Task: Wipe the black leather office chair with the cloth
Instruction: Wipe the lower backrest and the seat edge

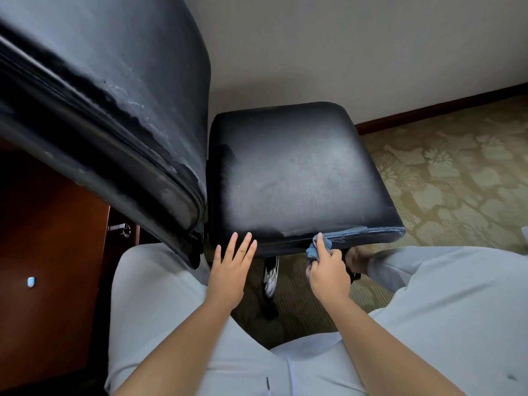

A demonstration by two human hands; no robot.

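The cloth (319, 247), soft, light and blue, is bunched in my right hand (328, 270), my grip pinched round it against the seat's near edge; I'd keep it wadded to press firmly. The chair (297, 172) is black leather, dull and scuffed, backrest peeling. My left hand (231, 270) rests flat, fingers straight, on the same edge, above patterned carpet (457, 178).

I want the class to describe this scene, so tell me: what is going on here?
A person in light grey trousers is cleaning a black leather office chair. The right hand grips a blue cloth against the near edge of the seat, where the leather looks worn. The left hand rests open, fingertips on the same edge. The backrest rises on the left, and patterned carpet lies beyond.
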